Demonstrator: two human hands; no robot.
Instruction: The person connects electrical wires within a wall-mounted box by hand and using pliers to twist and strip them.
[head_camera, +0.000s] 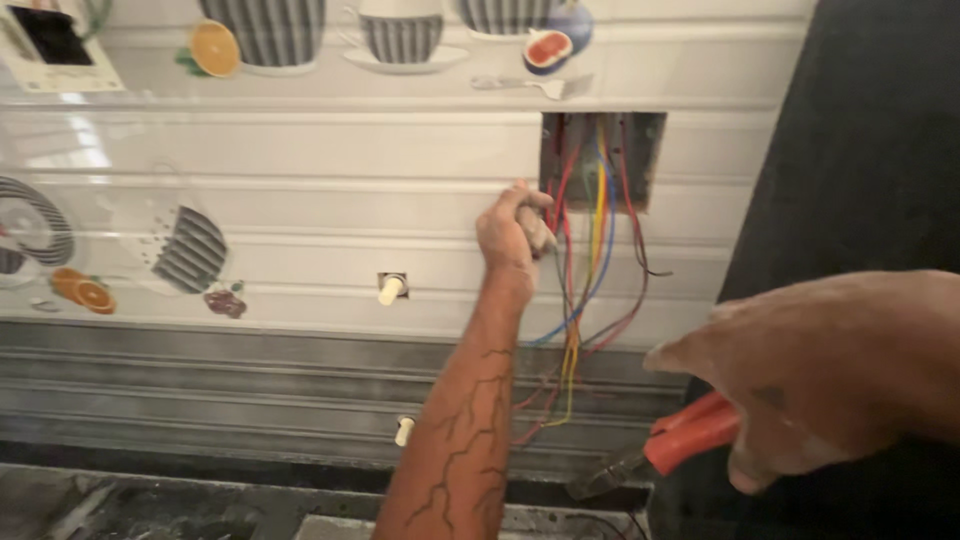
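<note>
Coloured wires (590, 250) in wall box (650, 130)

The left hand (512, 228) is closed around a bundle of red, blue and yellow wires (580, 250) hanging from a square wall opening (640, 150). The right hand (830, 370) holds red-handled pliers (660, 452), close to the camera, jaws pointing down-left.

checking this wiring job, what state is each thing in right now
left hand: closed around the wires at the wall opening
right hand: gripping the pliers, away from the wall
pliers: red handles, nose pointing down-left, jaws look shut
wires: loose, hanging out of the box
wall box: open, no cover
white pipe stub: sticking out of the wall
</note>
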